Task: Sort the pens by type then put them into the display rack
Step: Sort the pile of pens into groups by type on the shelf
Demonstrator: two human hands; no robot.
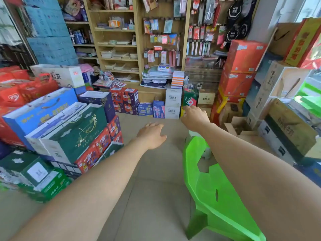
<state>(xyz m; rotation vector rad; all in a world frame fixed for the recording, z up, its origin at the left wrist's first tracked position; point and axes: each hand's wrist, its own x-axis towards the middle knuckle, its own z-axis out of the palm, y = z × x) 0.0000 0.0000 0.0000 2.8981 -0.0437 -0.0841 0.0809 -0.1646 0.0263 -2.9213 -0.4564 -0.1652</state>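
Both my arms stretch forward over a tiled shop floor. My left hand (152,134) hangs in the air with fingers relaxed and holds nothing. My right hand (194,117) reaches further ahead, palm down, fingers loose and empty, in front of small boxes at the foot of the shelves. A clear rack with pens (194,84) stands on the low counter far ahead, small and blurred. Packaged pens hang on the pegboard (198,47) above it.
A green plastic chair (212,188) stands right under my right arm. Stacked gift boxes (69,129) crowd the left side, and red and brown cartons (241,70) pile up on the right. Wooden shelves (118,44) line the back wall. A strip of floor (156,180) runs between them.
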